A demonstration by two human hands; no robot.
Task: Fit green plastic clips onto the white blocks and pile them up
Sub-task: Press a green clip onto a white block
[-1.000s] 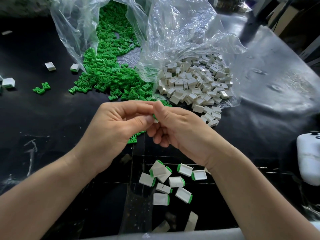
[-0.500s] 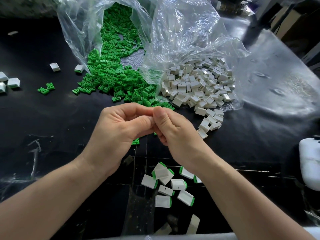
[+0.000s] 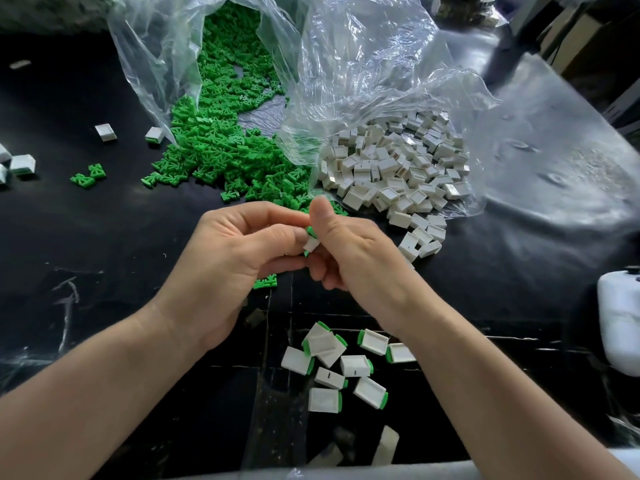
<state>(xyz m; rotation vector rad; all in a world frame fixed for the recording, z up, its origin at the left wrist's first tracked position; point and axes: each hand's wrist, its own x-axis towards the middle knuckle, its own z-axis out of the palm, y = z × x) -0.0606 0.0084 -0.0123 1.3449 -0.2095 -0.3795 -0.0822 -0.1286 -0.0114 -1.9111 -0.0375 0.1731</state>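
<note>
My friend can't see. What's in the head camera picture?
The left hand and right hand pinch a white block with a green clip over a black table. Clipped blocks lie nearer; loose clips and loose blocks behind.

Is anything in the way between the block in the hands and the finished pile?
Nothing visible does. The left hand and right hand pinch the white block; open black table leads to the finished pile, one loose green clip lying aside.

A clear plastic bag [image 3: 156, 46] is laid open at the back of the black table [image 3: 69, 237]. A second clear bag [image 3: 363, 64] is crumpled just beside it. A white container [image 3: 620, 323] is seen at the right edge.
</note>
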